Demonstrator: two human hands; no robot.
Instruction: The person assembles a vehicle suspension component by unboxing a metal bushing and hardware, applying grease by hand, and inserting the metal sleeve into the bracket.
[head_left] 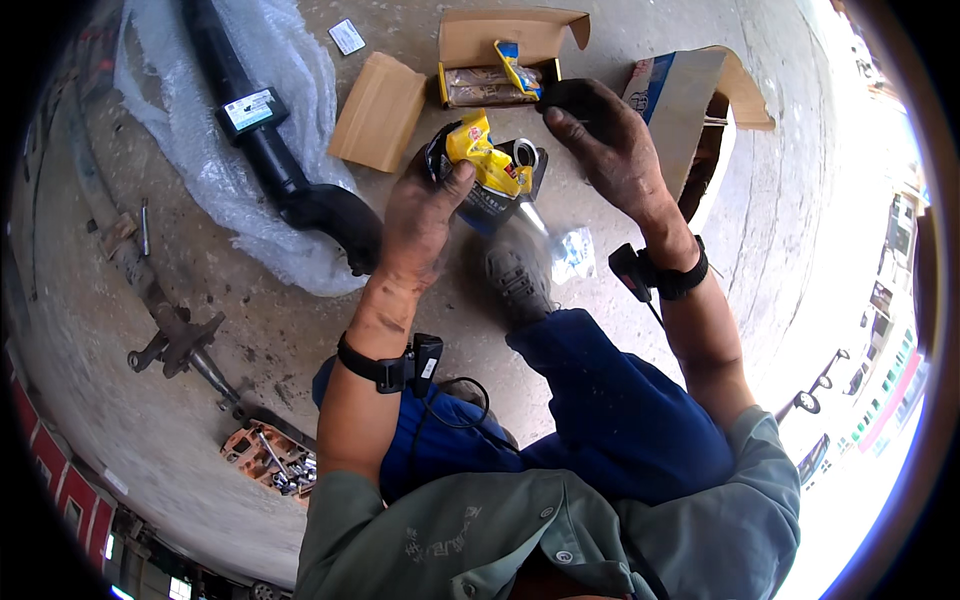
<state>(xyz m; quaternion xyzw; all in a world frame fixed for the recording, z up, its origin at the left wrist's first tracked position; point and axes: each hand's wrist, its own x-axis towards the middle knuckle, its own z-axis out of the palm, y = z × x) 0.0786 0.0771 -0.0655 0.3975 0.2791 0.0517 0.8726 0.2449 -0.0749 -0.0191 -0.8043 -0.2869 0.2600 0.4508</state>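
Stained grey concrete floor spreads beneath the work, opening on the right to bright daylight and parked vehicles. The left hand grasps a crumpled yellow packet above the floor; the right hand curls near an open carton — whether around anything, I cannot tell. Print marks the packet; a white-and-green label — too small to read — sits on a black axle beam over bubble wrap.

Printed too small to read on the white-and-green label of the black pipe, left of the open brown box; marked in red on the yellow packet, nearer than that box; lettered, blurred, across the grey-green shirt, nearer still.
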